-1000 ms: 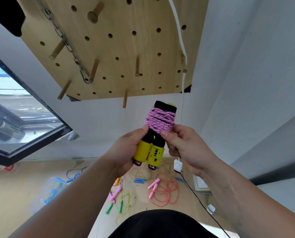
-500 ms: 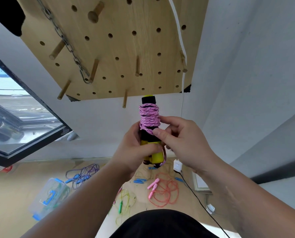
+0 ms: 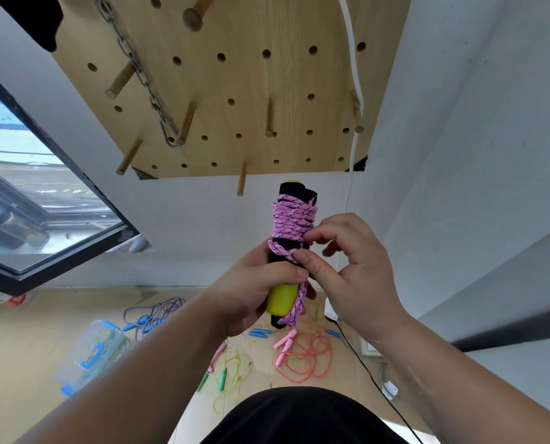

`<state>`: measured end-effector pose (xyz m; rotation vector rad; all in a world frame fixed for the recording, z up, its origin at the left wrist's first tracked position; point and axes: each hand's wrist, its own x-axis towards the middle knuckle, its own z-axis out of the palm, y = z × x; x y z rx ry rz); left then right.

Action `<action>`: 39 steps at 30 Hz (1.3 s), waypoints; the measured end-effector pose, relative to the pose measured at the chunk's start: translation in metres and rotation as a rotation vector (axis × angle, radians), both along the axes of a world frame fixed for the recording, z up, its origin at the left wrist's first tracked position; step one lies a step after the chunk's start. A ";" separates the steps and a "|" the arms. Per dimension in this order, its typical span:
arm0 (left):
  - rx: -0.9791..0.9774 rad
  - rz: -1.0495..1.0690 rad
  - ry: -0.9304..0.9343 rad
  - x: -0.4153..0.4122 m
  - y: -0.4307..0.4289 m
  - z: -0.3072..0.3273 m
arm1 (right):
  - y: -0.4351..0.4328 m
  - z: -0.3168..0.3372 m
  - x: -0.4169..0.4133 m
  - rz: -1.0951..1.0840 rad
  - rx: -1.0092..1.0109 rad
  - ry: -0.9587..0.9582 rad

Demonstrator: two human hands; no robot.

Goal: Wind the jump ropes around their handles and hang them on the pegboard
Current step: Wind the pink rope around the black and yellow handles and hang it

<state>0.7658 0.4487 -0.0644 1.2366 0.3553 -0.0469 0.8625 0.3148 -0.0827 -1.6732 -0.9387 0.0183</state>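
From the head camera, the left hand (image 3: 254,283) has its fingers curled round the lower part of the paired yellow-and-black handles (image 3: 281,299), holding them upright. The pink rope (image 3: 292,219) is coiled thickly just above those fingers. The right hand (image 3: 350,267) pinches a strand at the coil's lower edge, thumb pressed on it and forefinger hooked above. A loose tail hangs below the thumb, beside the yellow grip.

This looks like the last of the winding: the tail wants tucking under a turn. Then the bundle must go up to the pegboard (image 3: 235,91), where a bare peg (image 3: 241,182) juts out above the fingertips.
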 end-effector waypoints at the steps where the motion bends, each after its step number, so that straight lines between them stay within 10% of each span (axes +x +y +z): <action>1: -0.016 0.009 0.028 -0.001 0.001 0.001 | 0.001 -0.001 0.001 0.005 -0.009 -0.037; 39: 0.372 0.153 0.131 0.015 0.006 0.008 | 0.016 0.008 0.007 0.136 -0.112 0.209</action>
